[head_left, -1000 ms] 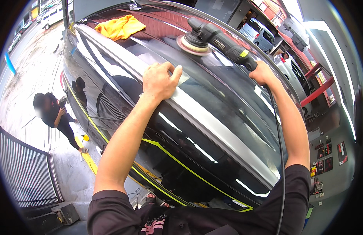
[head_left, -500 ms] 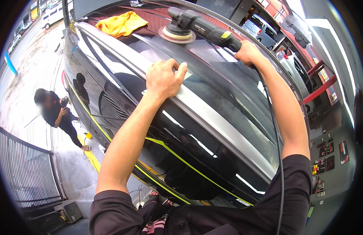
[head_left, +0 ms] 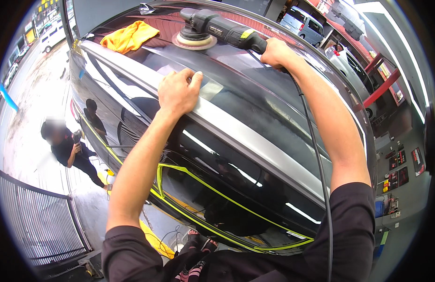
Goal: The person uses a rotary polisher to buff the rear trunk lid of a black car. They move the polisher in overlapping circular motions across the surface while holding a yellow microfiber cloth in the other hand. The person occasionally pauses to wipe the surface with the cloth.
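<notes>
My right hand is wrapped round the rear grip of a black power polisher with a yellow-green patch. Its round pad lies against the dark glossy car roof, which shows a hazy film. My left hand is on the silver roof rail at the near edge, its fingers curled over and its thumb raised. Beyond the rail, left of the pad, an orange cloth lies crumpled on the roof. The polisher's black cable hangs along my right arm.
Yellow-green tape outlines the windows on the car's side. At the left, a person in dark clothes holds a handheld object. A ribbed metal gate stands at the lower left. Parked vans, including a silver-blue one, stand farther off.
The whole view has shifted, so car, cloth, polisher and both hands appear farther left. Relative to the cloth, polisher and left hand stay about where they were. Both hands keep their hold.
</notes>
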Available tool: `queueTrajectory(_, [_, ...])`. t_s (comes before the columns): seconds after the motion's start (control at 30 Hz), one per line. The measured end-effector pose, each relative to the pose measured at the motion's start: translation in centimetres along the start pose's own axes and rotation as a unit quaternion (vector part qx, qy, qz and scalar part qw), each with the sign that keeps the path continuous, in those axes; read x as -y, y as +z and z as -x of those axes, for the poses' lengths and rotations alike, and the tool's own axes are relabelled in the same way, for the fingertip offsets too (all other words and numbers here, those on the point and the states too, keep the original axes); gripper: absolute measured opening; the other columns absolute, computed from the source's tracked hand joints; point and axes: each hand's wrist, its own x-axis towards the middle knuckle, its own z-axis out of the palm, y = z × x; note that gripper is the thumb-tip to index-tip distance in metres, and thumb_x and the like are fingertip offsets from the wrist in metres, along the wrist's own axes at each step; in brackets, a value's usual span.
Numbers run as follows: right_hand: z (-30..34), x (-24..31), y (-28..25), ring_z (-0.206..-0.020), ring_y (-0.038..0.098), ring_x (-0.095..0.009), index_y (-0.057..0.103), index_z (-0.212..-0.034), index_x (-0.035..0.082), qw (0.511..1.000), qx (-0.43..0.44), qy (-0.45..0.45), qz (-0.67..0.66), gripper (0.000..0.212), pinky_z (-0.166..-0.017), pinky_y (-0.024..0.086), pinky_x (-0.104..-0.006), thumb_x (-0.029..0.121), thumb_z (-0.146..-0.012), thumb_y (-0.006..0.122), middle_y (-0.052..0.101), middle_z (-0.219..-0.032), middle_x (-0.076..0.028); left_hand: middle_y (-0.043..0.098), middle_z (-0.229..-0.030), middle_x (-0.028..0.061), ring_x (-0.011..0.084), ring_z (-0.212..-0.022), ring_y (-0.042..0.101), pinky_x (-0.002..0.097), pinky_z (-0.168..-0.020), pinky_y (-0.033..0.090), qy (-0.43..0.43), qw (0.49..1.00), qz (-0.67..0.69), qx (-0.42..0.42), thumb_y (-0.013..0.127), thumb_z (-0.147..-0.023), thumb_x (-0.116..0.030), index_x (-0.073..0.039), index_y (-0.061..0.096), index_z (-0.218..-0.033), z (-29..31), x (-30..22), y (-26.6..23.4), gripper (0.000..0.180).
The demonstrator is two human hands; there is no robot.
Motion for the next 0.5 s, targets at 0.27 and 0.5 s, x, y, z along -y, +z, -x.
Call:
queueTrajectory(0.27, [0.3, -0.3, 0.8, -0.052, 0.066, -0.025, 0.069, -0.076, -0.008, 0.999, -0.029, -0.018, 0.006, 0.014, -0.048, 0.053, -0.0381, 0.003, -0.079, 0.061, 0.067, -0.064, -0.017, 0.063, -0.136, 0.018, 0.0329, -0.133, 0.054, 0.0413, -0.11, 0.041, 0.028, 0.991, 0.078, 0.103, 0.043, -0.102, -0.043, -0.011, 0.064, -0.132, -17.8, 0.7, 0.7, 0.049])
queueTrajectory(0.5, [2.6, -0.4, 0.1, -0.055, 0.066, -0.023, 0.069, -0.084, -0.007, 1.0, 0.008, -0.005, -0.001, 0.015, -0.05, 0.054, -0.0378, 0.005, -0.082, 0.061, 0.068, -0.069, -0.015, 0.055, -0.146, 0.0174, 0.0371, -0.139, 0.047, 0.0431, -0.115, 0.036, 0.193, 0.977, -0.075, 0.056, 0.051, -0.094, -0.065, -0.014, 0.063, -0.138, -25.7, -1.6, 8.1, 0.068])
